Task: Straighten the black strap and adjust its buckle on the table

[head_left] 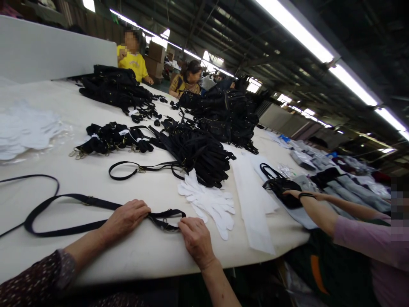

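A black strap [59, 199] with metal hardware lies looped across the near part of the table, and both my hands grip it. My left hand [128, 217] is closed over its middle, fingertips pressed down on the webbing. At the strap's right end my right hand [195, 238] pinches the small loop, beside a metal buckle or ring. Between the hands the loop is spread slightly apart. White gloves [209, 200] lie just beyond my right hand. Farther back is another black strap [124, 170] with a round loop, leading toward a heap of black straps [201, 153].
Bundled straps with metal clips [111, 138] and piles of black bags [220, 106] cover the table's far side. White pieces [25, 128] lie left, white sheets [252, 204] right. A co-worker's arm [319, 213] reaches to a black bag [281, 183]. Two people are across the table.
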A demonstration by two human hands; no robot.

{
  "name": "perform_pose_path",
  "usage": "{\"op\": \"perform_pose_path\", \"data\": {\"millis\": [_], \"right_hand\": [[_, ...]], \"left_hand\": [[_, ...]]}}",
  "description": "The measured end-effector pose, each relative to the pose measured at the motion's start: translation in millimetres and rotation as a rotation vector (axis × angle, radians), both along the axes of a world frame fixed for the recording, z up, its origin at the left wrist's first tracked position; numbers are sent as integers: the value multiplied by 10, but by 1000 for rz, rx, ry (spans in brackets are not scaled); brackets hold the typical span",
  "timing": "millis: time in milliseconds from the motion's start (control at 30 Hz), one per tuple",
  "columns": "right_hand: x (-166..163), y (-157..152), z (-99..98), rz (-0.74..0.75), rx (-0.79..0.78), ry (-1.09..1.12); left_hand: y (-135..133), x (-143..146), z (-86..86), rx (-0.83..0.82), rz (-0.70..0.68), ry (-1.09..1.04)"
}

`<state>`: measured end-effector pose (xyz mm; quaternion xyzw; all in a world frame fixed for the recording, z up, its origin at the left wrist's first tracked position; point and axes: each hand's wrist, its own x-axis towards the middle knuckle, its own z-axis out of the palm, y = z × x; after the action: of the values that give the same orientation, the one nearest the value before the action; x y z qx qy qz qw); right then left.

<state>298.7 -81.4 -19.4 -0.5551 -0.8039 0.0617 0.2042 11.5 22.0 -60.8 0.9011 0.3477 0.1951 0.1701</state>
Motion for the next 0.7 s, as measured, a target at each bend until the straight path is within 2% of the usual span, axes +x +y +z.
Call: {"op": "perform_pose_path", "data": {"millis": [133, 267, 367, 433, 567, 700], "right_hand": [[-34, 53, -130, -194, 15, 253], [-71, 89, -159, -411, -88, 421], [-104, 164, -90, -432, -187, 433], [-131, 223, -26, -406, -278, 524], [-193, 277, 75, -438, -551, 935], [-279, 200, 122, -519, -779, 1287]], "left_hand": [[3, 1, 3, -6, 5, -7], [-3, -6, -4, -10, 5, -18], [-9, -14, -15, -4, 8, -29], [-9, -19, -25, 1, 9, -36], [1, -24, -50, 7, 6, -43], [17, -28, -64, 7, 1, -39]]}}
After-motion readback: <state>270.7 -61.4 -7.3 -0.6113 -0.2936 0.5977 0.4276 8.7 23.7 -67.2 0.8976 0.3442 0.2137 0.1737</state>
